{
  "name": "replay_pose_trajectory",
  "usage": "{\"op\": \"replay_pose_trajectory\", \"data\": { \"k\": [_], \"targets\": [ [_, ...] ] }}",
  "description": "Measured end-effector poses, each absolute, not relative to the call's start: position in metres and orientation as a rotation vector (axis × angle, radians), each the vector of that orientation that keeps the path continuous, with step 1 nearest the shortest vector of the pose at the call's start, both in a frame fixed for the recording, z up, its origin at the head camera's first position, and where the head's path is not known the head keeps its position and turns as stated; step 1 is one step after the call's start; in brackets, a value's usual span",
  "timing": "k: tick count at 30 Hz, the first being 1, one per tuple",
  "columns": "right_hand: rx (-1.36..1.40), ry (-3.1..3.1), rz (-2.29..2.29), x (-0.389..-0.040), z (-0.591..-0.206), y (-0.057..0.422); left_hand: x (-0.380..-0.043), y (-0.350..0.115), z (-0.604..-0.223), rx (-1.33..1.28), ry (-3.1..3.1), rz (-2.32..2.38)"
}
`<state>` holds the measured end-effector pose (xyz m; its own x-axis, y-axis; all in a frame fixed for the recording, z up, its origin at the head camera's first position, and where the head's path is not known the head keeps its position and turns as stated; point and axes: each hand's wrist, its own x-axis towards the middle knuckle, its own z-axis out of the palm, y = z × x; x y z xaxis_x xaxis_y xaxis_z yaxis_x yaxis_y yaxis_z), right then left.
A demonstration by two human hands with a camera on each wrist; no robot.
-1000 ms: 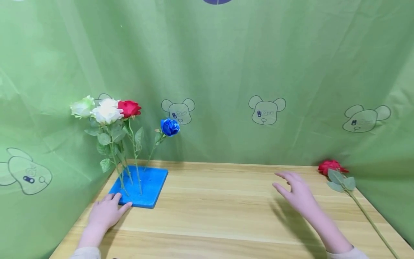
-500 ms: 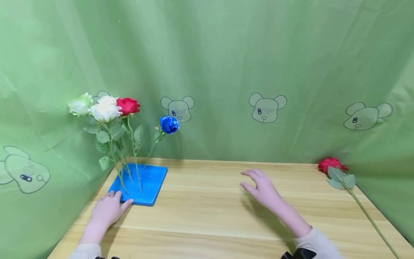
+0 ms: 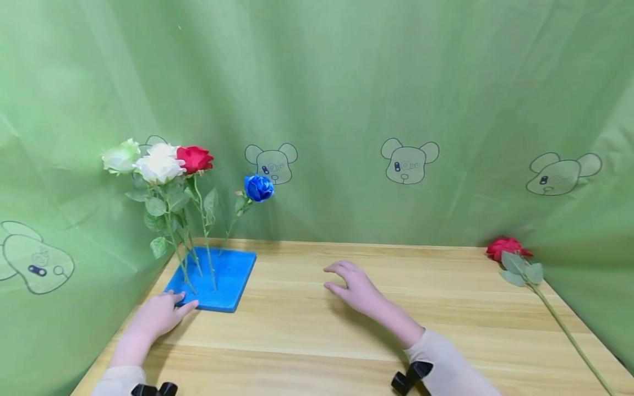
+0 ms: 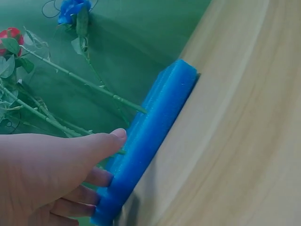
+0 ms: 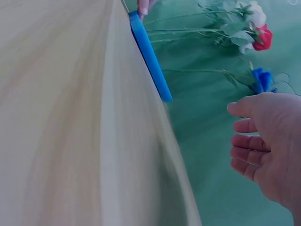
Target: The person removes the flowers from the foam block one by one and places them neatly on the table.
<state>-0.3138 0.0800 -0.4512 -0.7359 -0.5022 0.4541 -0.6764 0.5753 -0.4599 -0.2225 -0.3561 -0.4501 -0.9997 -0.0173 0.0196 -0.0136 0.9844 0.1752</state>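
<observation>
My left hand [image 3: 158,314] rests at the front left corner of a flat blue board [image 3: 228,283], fingers and thumb laid against its edge. In the left wrist view the thumb lies along the board [image 4: 157,115] beside a stem, the other fingers lower at the edge. Rising from the board are a pale green-white rose [image 3: 121,157], a white rose [image 3: 159,164], a red rose [image 3: 195,159] and a shorter blue rose [image 3: 258,188] leaning right. Above the table's middle, my right hand [image 3: 358,289] is raised with fingers loosely bent and nothing between them.
Another red rose [image 3: 507,249] lies on the wooden table [image 3: 297,341] at the far right, its long stem running toward the front. A green curtain [image 3: 337,99] with bear-head drawings stands behind and at both sides.
My right hand has moved left across the table, from near the lying red rose to the middle. My left hand stays at the board's corner, and the roses stand as before.
</observation>
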Motion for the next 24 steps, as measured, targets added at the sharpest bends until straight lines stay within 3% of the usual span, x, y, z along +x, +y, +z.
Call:
{"op": "replay_pose_trajectory", "data": {
  "k": [24],
  "targets": [
    [1.254,-2.609,0.943,-0.31,-0.47,-0.031,-0.224,-0.359,-0.444,0.068,-3.168,-0.255]
  ]
}}
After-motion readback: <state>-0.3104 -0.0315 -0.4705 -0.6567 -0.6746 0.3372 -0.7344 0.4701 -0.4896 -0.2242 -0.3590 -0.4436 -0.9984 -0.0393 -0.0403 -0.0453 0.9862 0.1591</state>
